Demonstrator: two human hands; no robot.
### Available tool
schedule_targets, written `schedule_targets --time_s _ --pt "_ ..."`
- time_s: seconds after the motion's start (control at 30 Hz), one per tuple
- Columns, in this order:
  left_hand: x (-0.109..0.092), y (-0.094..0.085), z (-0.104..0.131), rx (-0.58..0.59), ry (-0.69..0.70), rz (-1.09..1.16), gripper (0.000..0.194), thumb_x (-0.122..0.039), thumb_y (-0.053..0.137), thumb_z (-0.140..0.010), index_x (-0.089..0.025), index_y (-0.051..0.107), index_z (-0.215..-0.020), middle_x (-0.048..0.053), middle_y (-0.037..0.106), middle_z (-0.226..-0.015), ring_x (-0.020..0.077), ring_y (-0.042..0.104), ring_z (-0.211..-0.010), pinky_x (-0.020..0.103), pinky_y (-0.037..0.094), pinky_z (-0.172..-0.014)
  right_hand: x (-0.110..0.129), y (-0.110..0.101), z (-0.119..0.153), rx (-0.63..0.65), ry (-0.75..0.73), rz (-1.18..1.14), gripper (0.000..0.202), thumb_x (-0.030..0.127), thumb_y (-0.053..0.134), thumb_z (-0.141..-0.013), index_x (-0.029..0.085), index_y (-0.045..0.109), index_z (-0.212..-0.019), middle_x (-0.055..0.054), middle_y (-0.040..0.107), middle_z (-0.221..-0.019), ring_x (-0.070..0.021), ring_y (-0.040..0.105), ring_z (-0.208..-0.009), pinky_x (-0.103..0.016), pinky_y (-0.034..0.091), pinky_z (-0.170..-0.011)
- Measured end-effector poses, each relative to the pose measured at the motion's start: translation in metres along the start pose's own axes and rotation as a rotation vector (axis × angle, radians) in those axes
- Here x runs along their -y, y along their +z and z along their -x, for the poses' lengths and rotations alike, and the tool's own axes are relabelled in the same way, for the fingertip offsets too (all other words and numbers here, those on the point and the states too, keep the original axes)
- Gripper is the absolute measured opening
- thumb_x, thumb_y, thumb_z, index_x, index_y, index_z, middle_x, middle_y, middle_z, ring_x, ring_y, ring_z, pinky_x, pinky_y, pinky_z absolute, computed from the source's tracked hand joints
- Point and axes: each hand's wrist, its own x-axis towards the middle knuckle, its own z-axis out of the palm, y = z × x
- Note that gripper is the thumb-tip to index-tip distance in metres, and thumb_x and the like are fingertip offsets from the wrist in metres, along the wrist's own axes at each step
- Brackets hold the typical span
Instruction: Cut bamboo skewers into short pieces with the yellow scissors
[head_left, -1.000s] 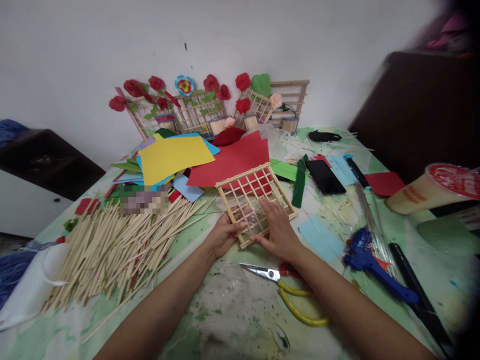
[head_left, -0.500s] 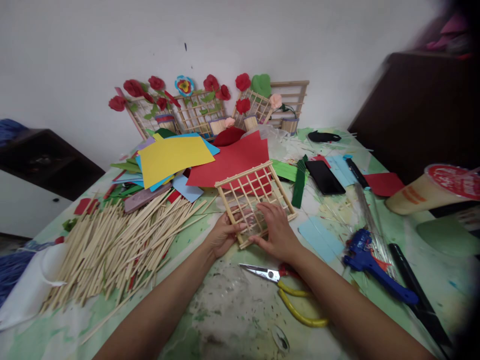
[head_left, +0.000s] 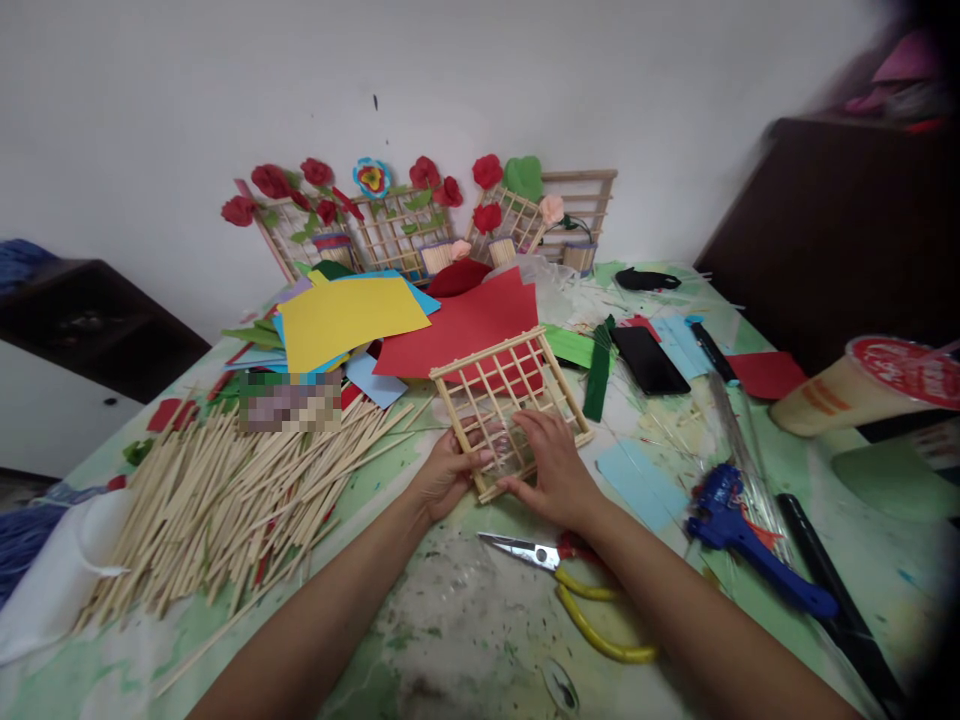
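Observation:
A small lattice frame of pale wooden sticks [head_left: 495,385] is held tilted above the middle of the table. My left hand [head_left: 448,472] grips its lower left side, thumb in front and fingers partly hidden behind the sticks. On the lower right part of the lattice lies my right hand [head_left: 551,465], its thumb at the bottom bar and its fingers bent over the crossing sticks. Scissors with yellow handles [head_left: 607,625] lie on the table just below, partly under my right forearm. Red paper [head_left: 465,325] shows behind the frame.
Loose sticks [head_left: 247,490] and a white roll [head_left: 64,570] lie left. Yellow paper [head_left: 349,320] is further back. To the right are a phone [head_left: 651,358], a blue glue gun [head_left: 750,535] and a drink cup [head_left: 862,385]. Paper flowers on lattices [head_left: 397,225] line the wall.
Both hands keep hold of the lattice frame in almost the same place. The whole view has shifted slightly, with things appearing a little lower.

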Motion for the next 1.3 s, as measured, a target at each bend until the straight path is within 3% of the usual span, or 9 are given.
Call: schedule_targets --time_s 0.23,0.37,0.47,0.57,0.77,0.9,1.07,1.3 --pt "0.000 0.000 0.000 -0.009 -0.004 0.004 0.053 -0.004 0.073 -0.060 -0.019 0.054 -0.107 0.007 0.062 -0.116 0.0223 0.058 -0.106 0.036 0.043 -0.095 0.002 -0.002 0.002 -0.002 -0.024 -0.048 0.071 0.058 0.054 -0.074 0.017 0.036 -0.129 -0.016 0.045 -0.125 -0.0306 0.038 -0.118 -0.053 0.030 -0.099" --pt "0.001 0.000 0.001 0.025 0.009 -0.008 0.057 -0.004 0.074 -0.057 -0.019 0.053 -0.109 0.009 0.062 -0.116 0.0249 0.058 -0.106 0.038 0.044 -0.093 -0.004 -0.015 -0.002 -0.138 -0.055 -0.087 0.060 0.054 0.049 -0.080 0.018 0.039 -0.127 -0.014 0.047 -0.122 -0.0284 0.041 -0.116 -0.048 0.032 -0.098" --pt "0.003 0.001 0.003 0.024 0.022 -0.035 0.062 -0.005 0.077 -0.053 -0.019 0.052 -0.109 0.010 0.063 -0.114 0.0249 0.059 -0.104 0.037 0.045 -0.091 -0.017 -0.035 -0.021 -0.314 0.011 0.024 0.039 0.038 0.048 -0.084 0.020 0.050 -0.119 -0.011 0.052 -0.113 -0.0256 0.046 -0.110 -0.044 0.034 -0.094" --pt "0.006 0.002 0.006 0.014 0.021 -0.076 0.066 -0.006 0.079 -0.050 -0.019 0.053 -0.108 0.010 0.064 -0.113 0.0240 0.060 -0.103 0.034 0.045 -0.090 -0.033 -0.059 -0.051 -0.436 0.084 0.128 0.031 0.033 0.050 -0.084 0.021 0.060 -0.110 -0.009 0.055 -0.106 -0.0248 0.048 -0.103 -0.041 0.036 -0.090" --pt "0.008 0.003 0.009 0.028 0.023 -0.113 0.067 -0.011 0.082 -0.047 -0.019 0.054 -0.108 0.011 0.064 -0.113 0.0258 0.060 -0.104 0.036 0.045 -0.090 -0.051 -0.080 -0.086 -0.378 0.053 0.015 0.022 0.030 0.057 -0.081 0.024 0.068 -0.100 -0.006 0.062 -0.103 -0.0223 0.053 -0.099 -0.040 0.038 -0.088" --pt "0.008 0.003 0.009 0.014 0.005 -0.099 0.067 -0.011 0.083 -0.045 -0.020 0.055 -0.105 0.011 0.062 -0.115 0.0274 0.058 -0.107 0.037 0.045 -0.090 -0.056 -0.082 -0.086 -0.397 0.025 -0.162 0.016 0.027 0.060 -0.079 0.024 0.071 -0.090 -0.005 0.063 -0.094 -0.0194 0.056 -0.092 -0.036 0.042 -0.083" --pt "0.009 0.003 0.011 0.049 0.013 -0.136 0.067 -0.011 0.083 -0.044 -0.020 0.058 -0.106 0.011 0.064 -0.112 0.0267 0.058 -0.107 0.037 0.043 -0.093 -0.051 -0.090 -0.082 -0.452 0.008 -0.194 0.012 0.025 0.062 -0.078 0.025 0.072 -0.083 -0.003 0.065 -0.087 -0.0187 0.056 -0.088 -0.037 0.042 -0.083" --pt "0.008 0.003 0.010 0.038 0.023 -0.134 0.072 -0.012 0.083 -0.046 -0.020 0.057 -0.113 0.011 0.063 -0.114 0.0263 0.059 -0.104 0.037 0.044 -0.091 -0.034 -0.089 -0.075 -0.723 0.072 -0.051 0.016 0.026 0.055 -0.081 0.021 0.070 -0.077 -0.005 0.063 -0.083 -0.0193 0.054 -0.085 -0.037 0.041 -0.082"
